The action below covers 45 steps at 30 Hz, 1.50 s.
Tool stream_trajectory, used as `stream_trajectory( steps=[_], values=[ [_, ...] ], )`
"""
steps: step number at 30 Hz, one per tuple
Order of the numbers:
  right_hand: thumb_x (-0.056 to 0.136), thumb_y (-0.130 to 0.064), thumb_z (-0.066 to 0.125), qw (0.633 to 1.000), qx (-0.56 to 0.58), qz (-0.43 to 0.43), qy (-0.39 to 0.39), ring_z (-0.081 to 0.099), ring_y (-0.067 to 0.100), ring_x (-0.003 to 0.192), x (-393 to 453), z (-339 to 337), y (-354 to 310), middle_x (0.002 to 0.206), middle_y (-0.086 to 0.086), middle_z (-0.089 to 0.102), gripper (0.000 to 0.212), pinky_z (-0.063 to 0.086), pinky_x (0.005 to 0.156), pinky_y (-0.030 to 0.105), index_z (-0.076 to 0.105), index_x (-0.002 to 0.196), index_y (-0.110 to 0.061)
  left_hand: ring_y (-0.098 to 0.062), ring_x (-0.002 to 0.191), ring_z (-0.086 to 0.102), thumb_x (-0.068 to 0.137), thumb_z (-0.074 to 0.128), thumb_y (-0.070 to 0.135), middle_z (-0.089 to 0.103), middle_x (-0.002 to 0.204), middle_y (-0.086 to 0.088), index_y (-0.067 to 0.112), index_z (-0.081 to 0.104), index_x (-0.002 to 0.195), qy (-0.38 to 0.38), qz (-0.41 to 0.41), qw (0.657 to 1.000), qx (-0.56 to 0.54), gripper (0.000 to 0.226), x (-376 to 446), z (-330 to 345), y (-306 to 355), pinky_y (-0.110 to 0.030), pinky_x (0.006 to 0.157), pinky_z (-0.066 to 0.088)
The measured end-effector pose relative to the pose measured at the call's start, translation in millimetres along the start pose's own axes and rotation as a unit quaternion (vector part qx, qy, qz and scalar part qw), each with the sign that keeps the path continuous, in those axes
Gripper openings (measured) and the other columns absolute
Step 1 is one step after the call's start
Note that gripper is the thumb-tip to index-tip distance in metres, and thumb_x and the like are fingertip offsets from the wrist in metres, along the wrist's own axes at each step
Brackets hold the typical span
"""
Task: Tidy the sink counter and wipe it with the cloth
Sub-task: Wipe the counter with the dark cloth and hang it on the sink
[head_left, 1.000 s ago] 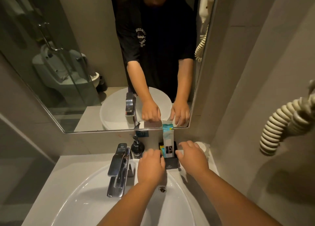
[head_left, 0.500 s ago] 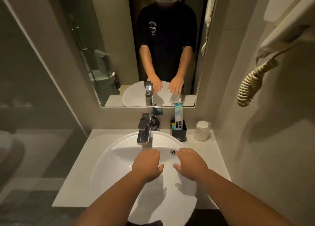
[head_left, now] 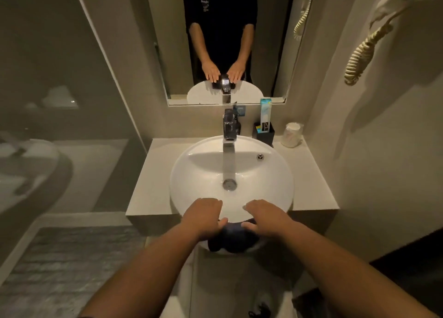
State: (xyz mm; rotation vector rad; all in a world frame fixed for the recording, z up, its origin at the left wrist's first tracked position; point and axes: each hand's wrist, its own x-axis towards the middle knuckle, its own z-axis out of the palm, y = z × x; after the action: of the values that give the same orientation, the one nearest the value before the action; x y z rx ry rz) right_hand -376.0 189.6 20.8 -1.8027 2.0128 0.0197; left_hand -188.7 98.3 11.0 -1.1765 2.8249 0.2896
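Seen from above, a white round sink (head_left: 231, 173) sits in a pale desk (head_left: 153, 173). A dark cloth (head_left: 231, 241), bunched up, hangs over the sink's near rim. The left hand (head_left: 203, 218) and right hand (head_left: 265, 218) hover palm-down just above it, fingers loosely spread, thumbs touching the cloth, neither gripping. The cloth looks soft, light and floppy; gathering the bunched middle would likely lift it cleanly.
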Motion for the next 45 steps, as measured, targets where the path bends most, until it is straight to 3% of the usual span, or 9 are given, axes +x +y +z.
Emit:
stream_trajectory(
  steps=[5,11,17,21,24,27,30,37,45],
  values=[
    [0.074,-0.058,0.063,0.998,-0.022,-0.029,-0.042,0.056,0.016,0.102,-15.4,25.0,-15.2,0.118,-0.001,0.063,0.053,0.043,0.097,0.035,0.054,0.119,-0.032,-0.020,0.095,0.057,0.084,0.052,0.057,0.064,0.110,-0.003,0.022,0.054,0.107,-0.029,0.053,0.998,-0.009,0.041,-30.9,18.5,1.6,-0.037,0.091,0.046],
    [0.079,-0.044,0.065,0.999,-0.031,-0.038,-0.003,0.057,0.017,0.105,-9.2,44.2,-9.0,0.117,-0.004,0.065,0.041,0.037,0.103,0.040,0.055,0.118,-0.034,-0.023,0.100,0.056,0.078,0.067,0.051,0.059,0.114,-0.004,0.019,0.051,0.115,-0.059,0.093,0.994,0.014,0.052,-17.0,26.3,13.6,-0.038,0.092,0.045],
    [0.087,-0.032,0.063,0.994,0.009,-0.047,0.100,0.063,0.014,0.090,-25.1,46.3,-9.4,0.101,-0.004,0.072,0.020,0.050,0.094,0.035,0.067,0.106,-0.030,-0.021,0.084,0.062,0.086,0.063,0.029,0.065,0.098,-0.003,0.022,0.059,0.102,-0.044,0.070,0.997,0.005,0.018,-19.0,33.9,26.6,-0.040,0.080,0.055],
    [0.088,-0.024,0.064,0.995,0.087,-0.043,0.033,0.062,0.017,0.100,-44.9,6.6,-22.0,0.114,0.001,0.068,0.034,0.047,0.089,0.027,0.058,0.121,-0.025,-0.021,0.084,0.060,0.088,0.058,0.022,0.064,0.094,-0.004,0.019,0.058,0.100,-0.080,0.030,0.991,-0.107,0.013,-46.8,-4.6,31.8,-0.036,0.078,0.052],
    [0.084,-0.027,0.069,0.985,0.160,-0.060,-0.005,0.061,0.017,0.098,-49.8,-37.8,-39.9,0.113,0.001,0.064,0.038,0.052,0.080,0.025,0.052,0.117,-0.028,-0.021,0.088,0.063,0.085,0.059,0.020,0.065,0.093,-0.003,0.017,0.061,0.102,-0.191,-0.030,0.932,-0.307,0.018,-71.1,-36.9,25.5,-0.031,0.076,0.047],
    [0.080,-0.025,0.074,0.960,0.269,-0.076,-0.031,0.062,0.022,0.100,-40.8,-73.1,-64.5,0.113,0.002,0.065,0.033,0.056,0.079,0.029,0.054,0.106,-0.026,-0.027,0.103,0.066,0.085,0.062,0.017,0.069,0.110,-0.011,0.011,0.061,0.115,-0.209,-0.063,0.803,-0.554,0.030,-91.2,-49.9,16.3,-0.035,0.086,0.053],
    [0.078,-0.022,0.077,0.941,0.320,-0.101,-0.049,0.065,0.025,0.098,-17.8,-93.7,-88.2,0.109,0.007,0.068,0.034,0.058,0.083,0.035,0.057,0.105,-0.020,-0.034,0.113,0.062,0.086,0.066,0.028,0.066,0.121,-0.017,0.008,0.055,0.126,-0.161,-0.071,0.687,-0.705,0.046,-97.6,-47.8,3.4,-0.044,0.097,0.050],
    [0.079,-0.023,0.076,0.929,0.341,-0.146,0.008,0.063,0.017,0.105,86.1,-99.5,-142.7,0.107,0.003,0.068,0.022,0.049,0.093,0.031,0.066,0.098,-0.022,-0.030,0.096,0.067,0.084,0.063,0.016,0.070,0.105,-0.019,0.001,0.057,0.120,-0.015,-0.116,0.543,-0.831,0.039,-61.8,-44.3,-68.9,-0.040,0.082,0.055],
    [0.085,-0.036,0.066,0.922,0.375,-0.053,0.082,0.065,0.019,0.096,224.2,-98.1,-163.4,0.110,-0.003,0.068,0.029,0.051,0.085,0.036,0.067,0.107,-0.019,-0.036,0.106,0.060,0.080,0.069,0.019,0.065,0.115,-0.024,0.001,0.057,0.125,-0.033,-0.141,0.539,-0.830,0.051,39.4,-47.0,-184.5,-0.051,0.100,0.044]
  ],
)
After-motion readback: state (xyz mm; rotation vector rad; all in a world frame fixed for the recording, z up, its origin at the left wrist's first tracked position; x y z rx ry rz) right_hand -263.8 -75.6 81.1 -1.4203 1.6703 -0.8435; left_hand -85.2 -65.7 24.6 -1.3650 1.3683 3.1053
